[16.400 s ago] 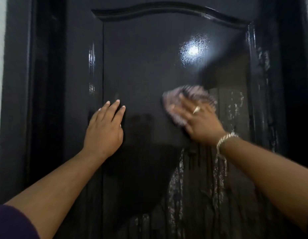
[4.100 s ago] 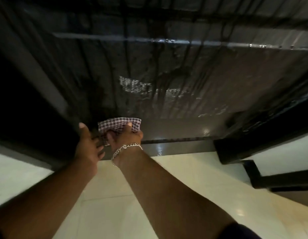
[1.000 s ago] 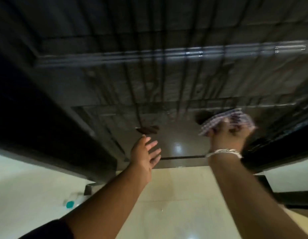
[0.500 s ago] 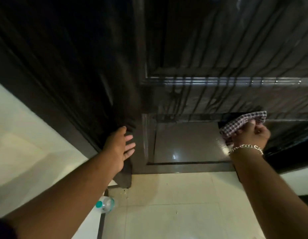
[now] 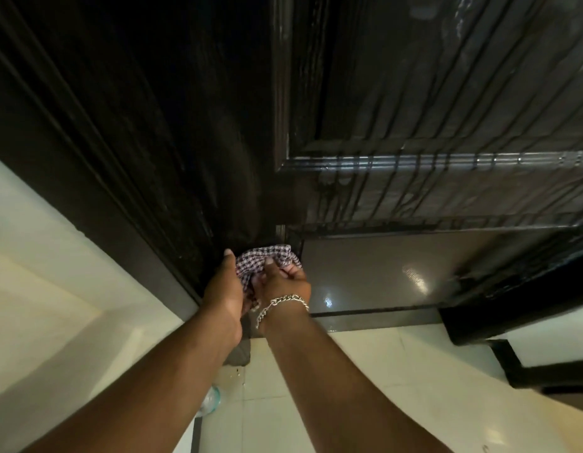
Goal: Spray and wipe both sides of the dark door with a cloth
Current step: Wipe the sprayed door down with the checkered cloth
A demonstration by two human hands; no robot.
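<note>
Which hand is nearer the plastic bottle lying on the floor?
Left. The left hand is above the bottle and closer to it; the right hand grips the cloth further right.

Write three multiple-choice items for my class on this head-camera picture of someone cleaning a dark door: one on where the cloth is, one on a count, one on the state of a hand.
1. Where is the checked purple-and-white cloth?
A. At the glossy dark wooden door's lower left corner
B. Lying on the floor tiles
C. Hanging from the door's top

2. How many hands hold the cloth?
A. None
B. One
C. Two

3. What is the right hand, the one with the silver chain bracelet, doing?
A. Pressing flat on the door
B. Gripping the cloth with curled fingers
C. Hanging idle at the side

Answers: 1 A, the cloth is bunched beside the lower panel's left edge, above the floor. 2 C, the left hand and the right hand both close round it. 3 B, its fingers curl into the fabric.
</note>
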